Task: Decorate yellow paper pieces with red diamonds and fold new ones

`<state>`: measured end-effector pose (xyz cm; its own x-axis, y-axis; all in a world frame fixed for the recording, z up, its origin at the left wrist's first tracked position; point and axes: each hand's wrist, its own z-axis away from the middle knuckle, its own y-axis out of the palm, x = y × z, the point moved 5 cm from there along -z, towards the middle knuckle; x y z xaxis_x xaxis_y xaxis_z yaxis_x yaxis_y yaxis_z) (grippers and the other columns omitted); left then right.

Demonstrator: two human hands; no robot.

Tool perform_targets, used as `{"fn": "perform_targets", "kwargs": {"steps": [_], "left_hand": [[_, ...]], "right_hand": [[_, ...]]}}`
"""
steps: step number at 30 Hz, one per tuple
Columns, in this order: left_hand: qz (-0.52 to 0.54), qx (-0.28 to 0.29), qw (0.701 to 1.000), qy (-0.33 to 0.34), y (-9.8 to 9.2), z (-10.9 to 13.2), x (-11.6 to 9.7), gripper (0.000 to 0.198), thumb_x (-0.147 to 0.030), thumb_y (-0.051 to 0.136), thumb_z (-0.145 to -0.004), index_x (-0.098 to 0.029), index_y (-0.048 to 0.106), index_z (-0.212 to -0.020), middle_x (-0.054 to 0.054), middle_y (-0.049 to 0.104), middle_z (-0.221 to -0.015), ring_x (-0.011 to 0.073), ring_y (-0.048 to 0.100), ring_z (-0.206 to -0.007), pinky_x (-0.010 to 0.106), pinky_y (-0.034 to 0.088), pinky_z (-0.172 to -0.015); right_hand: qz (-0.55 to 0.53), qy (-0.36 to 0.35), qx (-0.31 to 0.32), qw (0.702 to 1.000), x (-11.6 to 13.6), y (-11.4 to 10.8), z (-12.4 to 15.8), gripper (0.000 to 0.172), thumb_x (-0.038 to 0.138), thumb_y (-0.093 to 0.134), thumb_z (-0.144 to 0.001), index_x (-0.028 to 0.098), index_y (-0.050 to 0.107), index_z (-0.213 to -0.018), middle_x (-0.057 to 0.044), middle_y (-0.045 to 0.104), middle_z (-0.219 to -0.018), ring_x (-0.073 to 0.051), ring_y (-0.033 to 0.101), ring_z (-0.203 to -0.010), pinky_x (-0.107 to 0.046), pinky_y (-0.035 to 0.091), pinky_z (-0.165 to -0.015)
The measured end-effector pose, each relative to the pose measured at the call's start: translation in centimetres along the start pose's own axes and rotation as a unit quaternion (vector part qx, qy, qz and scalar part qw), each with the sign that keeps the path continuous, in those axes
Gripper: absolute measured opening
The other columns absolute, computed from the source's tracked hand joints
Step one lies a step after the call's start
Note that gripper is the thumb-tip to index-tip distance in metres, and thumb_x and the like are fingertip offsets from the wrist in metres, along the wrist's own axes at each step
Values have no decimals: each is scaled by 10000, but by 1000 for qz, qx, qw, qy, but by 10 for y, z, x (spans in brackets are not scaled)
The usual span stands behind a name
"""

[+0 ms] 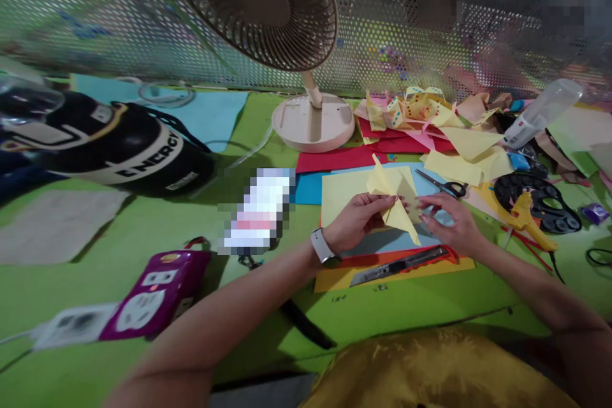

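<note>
My left hand (356,222), with a grey watch on its wrist, pinches a folded pale yellow paper piece (398,215) with pointed ends. To its right my right hand (447,220) is raised with fingers apart and nothing visible in them. Below the hands lie a pale yellow sheet (342,194) and light blue paper (373,242). A box cutter (401,264) rests on orange and yellow sheets nearest me. Scissors (442,185) lie just behind my right hand.
A fan (313,124) stands at the back. On the left are a black bottle (143,146), a lit phone (261,210) and a purple power strip (157,293). Paper scraps (421,115), a yellow glue gun (528,220) and a black palette (567,213) are on the right.
</note>
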<state>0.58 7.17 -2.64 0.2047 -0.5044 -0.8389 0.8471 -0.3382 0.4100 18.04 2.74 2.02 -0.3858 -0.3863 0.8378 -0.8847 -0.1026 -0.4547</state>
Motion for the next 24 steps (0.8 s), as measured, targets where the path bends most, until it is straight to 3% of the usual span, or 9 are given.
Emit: {"fn": "perform_targets", "kwargs": {"steps": [3, 6, 15, 24], "left_hand": [[24, 12, 1000, -14, 4, 3, 1, 339, -398, 847, -603, -150, 766, -819, -33, 576, -546, 43, 410, -459, 177, 366, -454], [19, 28, 999, -23, 9, 6, 2, 313, -386, 857, -593, -146, 760, -769, -8, 626, -624, 48, 445, -505, 173, 356, -465], [8, 41, 999, -22, 10, 6, 5, 313, -394, 851, -602, -143, 742, -753, -7, 642, -660, 49, 438, -510, 188, 350, -483], [-6, 35, 999, 13, 14, 9, 2, 295, -405, 815, -648, -137, 734, -743, -21, 595, -595, 56, 396, -489, 202, 314, -474]], "right_hand": [[100, -151, 22, 983, 9, 3, 0, 310, 210, 576, -884, 307, 639, -1172, -77, 582, -1254, -202, 564, -1149, -377, 521, -910], [119, -195, 55, 972, 11, 8, 1, 290, 198, 556, -904, 345, 672, -1125, -60, 539, -1326, -190, 530, -1201, -362, 507, -932], [94, -208, 90, 969, 9, 8, -2, 187, 289, 583, -903, 327, 727, -1016, -38, 512, -1381, -210, 446, -1307, -443, 429, -1047], [34, -124, 109, 986, 1, 8, -5, 163, 323, 633, -866, 376, 737, -979, -3, 560, -1333, -218, 449, -1305, -459, 387, -1088]]}}
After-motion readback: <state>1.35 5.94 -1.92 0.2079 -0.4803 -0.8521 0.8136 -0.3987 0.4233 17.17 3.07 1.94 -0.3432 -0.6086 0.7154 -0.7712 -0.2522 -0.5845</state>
